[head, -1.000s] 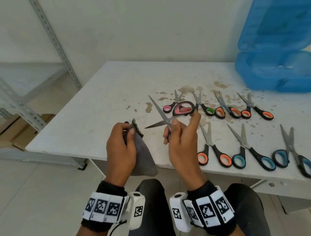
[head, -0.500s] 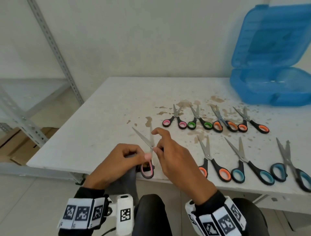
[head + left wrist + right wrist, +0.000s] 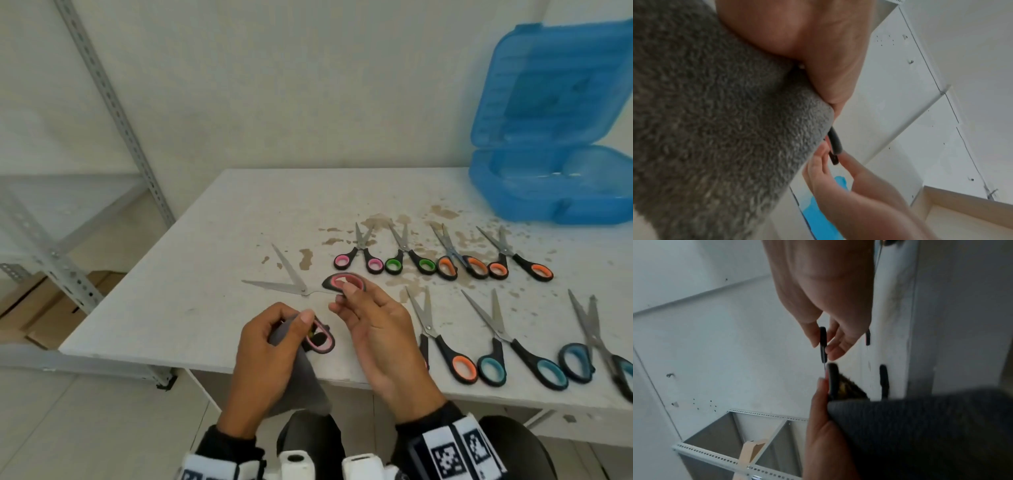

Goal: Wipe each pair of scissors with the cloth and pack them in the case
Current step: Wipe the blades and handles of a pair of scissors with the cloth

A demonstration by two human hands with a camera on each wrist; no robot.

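L hand (image 3: 263,356) had the grey cloth (image 3: 298,387) bunched in curled fingers, thumb pressed on the lower pink-lined handle loop of the open pink scissors (image 3: 301,289). R hand (image 3: 373,329) pinched the upper loop w/ fingertips, other fingers loosely bent. Blades were spread wide, tips pointing left and away over the white table (image 3: 191,274), near its front edge. Cloth hung down past the edge. Seven more pairs lay to the right in two rows: pink (image 3: 359,255), green (image 3: 409,257), two orange behind; one orange and two teal in front. Blue case (image 3: 548,185) sat open at the far right corner w/ lid up. Metal shelving (image 3: 113,113) stood at left.
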